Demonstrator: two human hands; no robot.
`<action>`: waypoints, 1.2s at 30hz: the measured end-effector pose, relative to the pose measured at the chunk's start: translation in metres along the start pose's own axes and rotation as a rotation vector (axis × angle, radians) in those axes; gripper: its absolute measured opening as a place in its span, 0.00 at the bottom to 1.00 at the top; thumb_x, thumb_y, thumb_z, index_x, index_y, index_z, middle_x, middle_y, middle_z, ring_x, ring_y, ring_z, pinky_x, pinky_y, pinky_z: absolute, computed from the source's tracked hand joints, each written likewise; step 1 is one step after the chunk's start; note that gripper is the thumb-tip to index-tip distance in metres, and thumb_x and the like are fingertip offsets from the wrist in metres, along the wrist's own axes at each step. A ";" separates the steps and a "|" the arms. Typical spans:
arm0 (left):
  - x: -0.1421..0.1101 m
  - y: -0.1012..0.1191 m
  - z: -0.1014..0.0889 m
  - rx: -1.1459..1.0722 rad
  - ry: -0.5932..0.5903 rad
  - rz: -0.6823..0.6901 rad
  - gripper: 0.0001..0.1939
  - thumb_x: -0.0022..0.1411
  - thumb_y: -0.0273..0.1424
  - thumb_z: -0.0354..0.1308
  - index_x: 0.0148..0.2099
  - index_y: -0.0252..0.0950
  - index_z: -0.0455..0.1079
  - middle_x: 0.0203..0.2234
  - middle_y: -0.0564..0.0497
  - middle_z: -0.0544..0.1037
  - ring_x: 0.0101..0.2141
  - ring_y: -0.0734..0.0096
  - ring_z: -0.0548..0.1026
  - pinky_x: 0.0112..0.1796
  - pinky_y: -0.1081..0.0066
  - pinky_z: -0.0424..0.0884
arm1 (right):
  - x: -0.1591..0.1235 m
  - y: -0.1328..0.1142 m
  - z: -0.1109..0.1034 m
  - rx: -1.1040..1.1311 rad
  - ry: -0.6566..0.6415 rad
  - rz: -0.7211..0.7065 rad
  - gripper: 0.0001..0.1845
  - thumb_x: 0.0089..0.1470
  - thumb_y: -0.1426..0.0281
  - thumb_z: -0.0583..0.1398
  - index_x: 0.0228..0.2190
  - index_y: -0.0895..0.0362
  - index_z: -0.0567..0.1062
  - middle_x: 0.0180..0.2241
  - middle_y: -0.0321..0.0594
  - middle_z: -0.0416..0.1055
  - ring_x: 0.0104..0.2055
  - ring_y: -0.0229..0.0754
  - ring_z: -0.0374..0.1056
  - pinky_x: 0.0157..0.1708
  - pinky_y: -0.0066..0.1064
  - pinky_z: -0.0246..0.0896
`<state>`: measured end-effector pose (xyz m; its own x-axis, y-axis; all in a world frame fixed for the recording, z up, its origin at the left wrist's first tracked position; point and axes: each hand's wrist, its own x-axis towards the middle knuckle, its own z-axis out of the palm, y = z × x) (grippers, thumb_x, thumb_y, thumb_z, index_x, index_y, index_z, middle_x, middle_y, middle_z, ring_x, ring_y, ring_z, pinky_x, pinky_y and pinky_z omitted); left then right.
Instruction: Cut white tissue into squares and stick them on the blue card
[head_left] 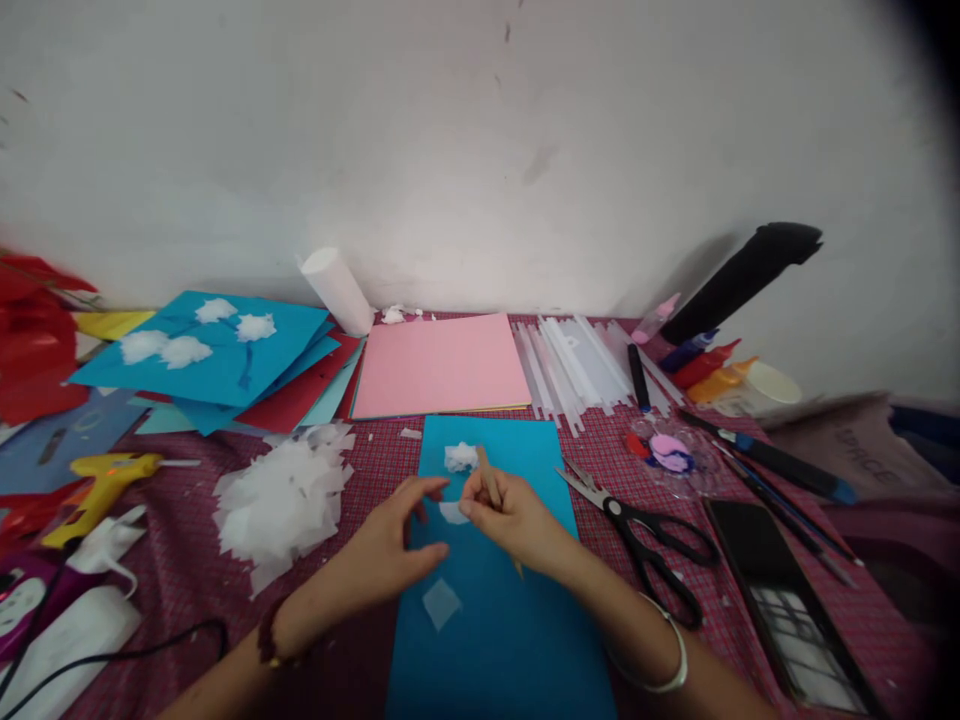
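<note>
My right hand [517, 520] is closed around a thin wooden stick [489, 478] above a blue sheet of paper [502, 640]. A small piece of white tissue paper [453, 513] shows at my right fingertips; whether they grip it I cannot tell. My left hand [405, 535] is open beside it, thumb and fingers apart. Just beyond the hands, a ruffled white tissue puff [460, 458] sits on the blue sheet. Nearer me, a flat tissue square [442, 604] lies on the same sheet. Left of my left hand is a heap of white tissue squares [285, 505].
Scissors [616, 510] and a phone [787, 600] lie at the right. Glue sticks [581, 365] and a pink paper stack [442, 365] are behind. On the left are a yellow glue gun [105, 488], a corded white power strip [82, 635], and a blue sheet with tissue puffs [285, 325].
</note>
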<state>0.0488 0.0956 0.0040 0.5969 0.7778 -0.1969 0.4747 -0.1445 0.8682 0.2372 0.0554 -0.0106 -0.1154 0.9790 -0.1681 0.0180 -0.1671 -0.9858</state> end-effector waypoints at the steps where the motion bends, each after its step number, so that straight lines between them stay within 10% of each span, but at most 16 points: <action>1: 0.005 0.004 -0.001 -0.019 0.026 0.019 0.21 0.46 0.28 0.61 0.46 0.39 0.68 0.37 0.50 0.73 0.34 0.66 0.70 0.34 0.69 0.66 | 0.000 0.000 0.000 0.000 -0.010 -0.008 0.06 0.50 0.67 0.60 0.26 0.55 0.66 0.17 0.25 0.52 0.18 0.32 0.46 0.17 0.25 0.41; 4: 0.023 0.017 -0.010 -0.107 0.011 0.042 0.05 0.53 0.33 0.58 0.31 0.37 0.68 0.28 0.52 0.71 0.29 0.70 0.68 0.30 0.71 0.64 | 0.002 -0.001 -0.010 0.035 0.057 -0.069 0.10 0.52 0.62 0.60 0.26 0.55 0.67 0.17 0.25 0.54 0.18 0.32 0.49 0.17 0.24 0.44; 12: 0.067 0.021 -0.030 -0.338 0.282 0.002 0.08 0.53 0.31 0.59 0.28 0.36 0.62 0.19 0.59 0.65 0.21 0.79 0.63 0.24 0.78 0.58 | 0.019 0.013 -0.051 0.295 0.235 -0.029 0.22 0.48 0.49 0.61 0.28 0.56 0.69 0.23 0.34 0.71 0.23 0.38 0.71 0.27 0.32 0.69; 32: 0.074 0.007 -0.026 0.081 -0.213 0.060 0.05 0.52 0.28 0.53 0.28 0.35 0.70 0.23 0.54 0.71 0.25 0.73 0.66 0.27 0.74 0.61 | 0.035 0.028 -0.040 0.292 0.360 -0.100 0.22 0.48 0.47 0.60 0.30 0.54 0.72 0.24 0.36 0.73 0.26 0.42 0.74 0.33 0.36 0.73; 36: 0.074 0.002 -0.009 0.136 -0.122 0.068 0.05 0.54 0.30 0.54 0.32 0.35 0.70 0.23 0.54 0.72 0.24 0.73 0.69 0.26 0.74 0.62 | 0.034 0.029 -0.041 0.320 0.378 -0.103 0.21 0.48 0.49 0.61 0.30 0.55 0.72 0.24 0.36 0.74 0.24 0.41 0.74 0.32 0.36 0.73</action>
<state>0.0883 0.1582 -0.0047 0.7004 0.6849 -0.2011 0.5088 -0.2815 0.8135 0.2745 0.0884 -0.0451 0.2683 0.9562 -0.1174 -0.2867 -0.0371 -0.9573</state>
